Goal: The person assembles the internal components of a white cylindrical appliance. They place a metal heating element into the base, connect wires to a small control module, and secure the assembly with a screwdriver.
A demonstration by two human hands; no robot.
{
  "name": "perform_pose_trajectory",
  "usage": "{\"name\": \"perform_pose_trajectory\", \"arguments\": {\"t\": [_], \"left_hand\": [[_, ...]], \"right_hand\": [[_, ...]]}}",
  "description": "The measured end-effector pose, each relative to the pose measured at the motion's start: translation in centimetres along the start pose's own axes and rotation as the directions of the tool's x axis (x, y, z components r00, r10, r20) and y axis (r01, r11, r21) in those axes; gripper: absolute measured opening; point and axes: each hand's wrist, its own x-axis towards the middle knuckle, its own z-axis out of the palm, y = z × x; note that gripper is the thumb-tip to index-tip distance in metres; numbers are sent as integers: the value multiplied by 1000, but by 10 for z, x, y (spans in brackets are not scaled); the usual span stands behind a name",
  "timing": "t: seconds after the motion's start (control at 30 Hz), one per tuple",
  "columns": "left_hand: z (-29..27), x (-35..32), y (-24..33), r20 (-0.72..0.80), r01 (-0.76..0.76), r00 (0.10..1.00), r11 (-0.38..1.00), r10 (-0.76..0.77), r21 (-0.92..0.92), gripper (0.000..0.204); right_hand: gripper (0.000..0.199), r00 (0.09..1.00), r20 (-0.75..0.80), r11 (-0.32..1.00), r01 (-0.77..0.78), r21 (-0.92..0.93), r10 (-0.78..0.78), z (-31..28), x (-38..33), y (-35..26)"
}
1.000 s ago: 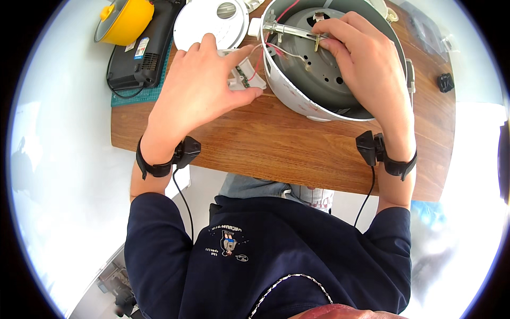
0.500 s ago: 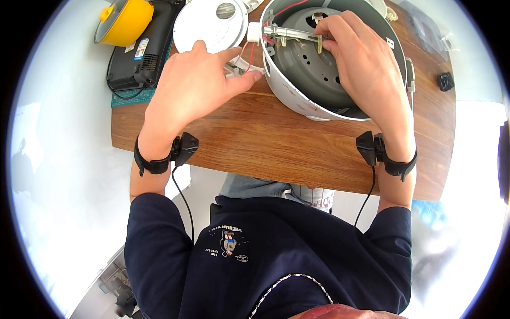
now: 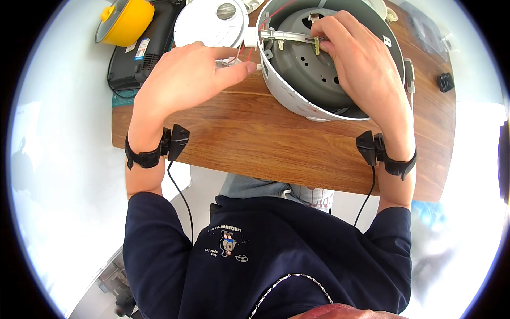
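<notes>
Hands deep in the job: the left hand [image 3: 183,80] pinches a small connector [image 3: 229,62] with red and white wires just outside the shell's [image 3: 297,98] rim, thumb stretched toward the wall. The right hand [image 3: 361,69] reaches inside the shell, fingers closed on a thin metal strip [image 3: 289,36] that bridges the opening.

That shell sits at the far edge of the surface [image 3: 265,143], tipped so its open side faces the person. It's a round white casing, smooth and glossy outside, with a grey perforated metal plate within. It looks light for its bulk but stiff; the rim seems the safest place to steady it. The strip is slender and springy-looking, probably easy to bend, so a grip near its fixed end looks wise. The wires are soft and fine, and I'd hold them by the plug rather than the strands.

At the far left corner lie a white round lid [image 3: 210,24], a black device [image 3: 143,58] and a yellow pot [image 3: 125,21]. The surface is warm, grained wood. A small black part [image 3: 445,81] rests by the right edge.
</notes>
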Motion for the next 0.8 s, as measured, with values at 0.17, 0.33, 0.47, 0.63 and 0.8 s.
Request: {"name": "perform_pose_trajectory", "arguments": {"t": [0.17,0.33,0.47,0.63,0.8], "left_hand": [[-2,-9,3,-9,-14,1000,1000,14,9,59],[0,-9,-7,-20,-9,1000,1000,8,-12,59],[5,0,-18,42,4,999,998,-2,-56,61],[15,6,-30,90,26,996,991,-14,-129,69],[18,6,-28,73,-45,996,984,59,-173,69]], "right_hand": [[15,1000,6,1000,-15,15,15,0,0,0],[14,1000,-7,1000,-16,12,16,0,-1,-1],[15,1000,-7,1000,-9,13,9,-1,-1,-1],[15,1000,-7,1000,-15,1,15,1,0,1],[16,1000,2,1000,-14,-9,14,-1,0,0]]}}
